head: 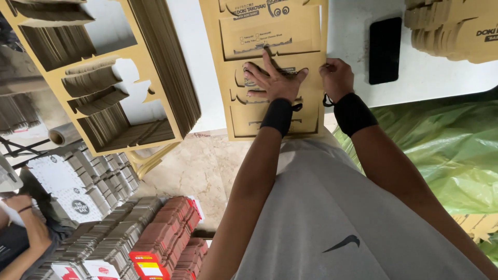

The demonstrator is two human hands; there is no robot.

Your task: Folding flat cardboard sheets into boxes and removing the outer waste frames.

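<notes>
Punching blanks from die-cut cardboard.
Left hand (274, 79) spread flat on sheet (244, 39); right hand (336, 75) pinches its edge; blanks not yet out.

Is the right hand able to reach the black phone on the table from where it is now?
Probably yes. The right hand rests at the edge of the cardboard sheet, and the black phone lies close beside it on the white table, with only bare table between them.

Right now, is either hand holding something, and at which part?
The right hand pinches the right edge of the printed brown die-cut cardboard sheet. The left hand only presses flat on its middle.
</notes>
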